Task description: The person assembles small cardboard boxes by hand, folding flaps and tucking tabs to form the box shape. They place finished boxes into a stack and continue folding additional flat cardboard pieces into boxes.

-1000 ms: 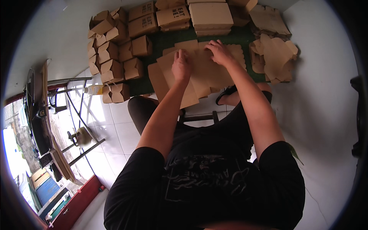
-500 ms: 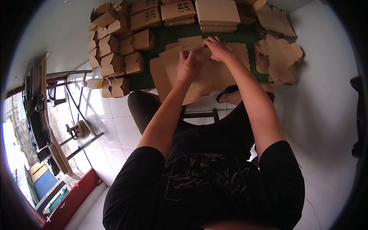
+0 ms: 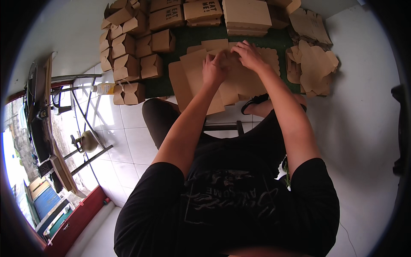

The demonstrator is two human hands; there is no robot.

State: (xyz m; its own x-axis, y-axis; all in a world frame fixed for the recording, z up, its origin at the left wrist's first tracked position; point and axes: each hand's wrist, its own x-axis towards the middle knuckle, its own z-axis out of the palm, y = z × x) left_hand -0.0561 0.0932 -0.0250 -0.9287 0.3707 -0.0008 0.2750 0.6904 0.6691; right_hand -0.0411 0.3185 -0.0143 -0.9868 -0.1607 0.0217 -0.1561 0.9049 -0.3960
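Flat brown cardboard box blanks [image 3: 192,68] lie overlapping on the green tabletop in front of me. On the upper part of the pile, my left hand [image 3: 215,69] has its fingers bent and closed on the cardboard. Just right of it and a little farther off, my right hand [image 3: 249,55] curls its fingertips onto a box blank [image 3: 235,77] too. Only a small gap separates the two hands. Exactly which flap the fingers pinch is partly hidden by the hands.
Folded small boxes [image 3: 127,67] are stacked at the left. Larger closed boxes [image 3: 247,17] line the far side. More flat blanks [image 3: 316,64] are piled at the right. A bottle with a yellow label [image 3: 104,88] stands by the left boxes. Green tabletop [image 3: 192,37] shows between them.
My hands have moved slightly apart, the right one shifting a bit to the right. Both stay over the same cardboard. The whole view has shifted slightly.
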